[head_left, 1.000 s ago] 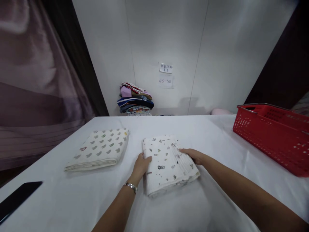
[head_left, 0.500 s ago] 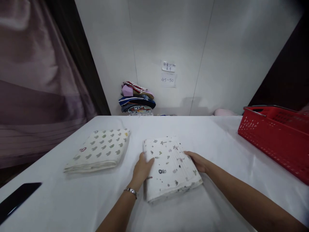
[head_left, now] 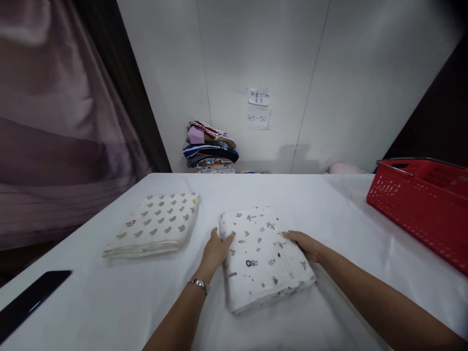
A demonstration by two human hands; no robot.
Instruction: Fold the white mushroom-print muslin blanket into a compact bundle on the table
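Note:
A folded white cloth (head_left: 258, 253) with small grey plant and animal prints lies on the table in front of me. At its left edge is my left hand (head_left: 215, 251), fingers and thumb spread, the thumb tip touching or just over the border. My right hand (head_left: 305, 243) grips the right edge, with the thumb on top and the other fingers hidden at the side. To the left lies a second folded cloth (head_left: 157, 219), cream with grey mushroom-like prints; neither hand touches it.
A red plastic basket (head_left: 417, 209) with a metal handle stands at the right. A black flat device (head_left: 32, 300) lies on the white table (head_left: 120, 302) at the near left. Stacked fabrics (head_left: 211, 151) sit beyond the far edge, beside paper signs (head_left: 259, 119) on the wall.
The view has shifted slightly, so most things appear a little farther right. My left hand has eased off the cloth's left edge; the right hand keeps its place.

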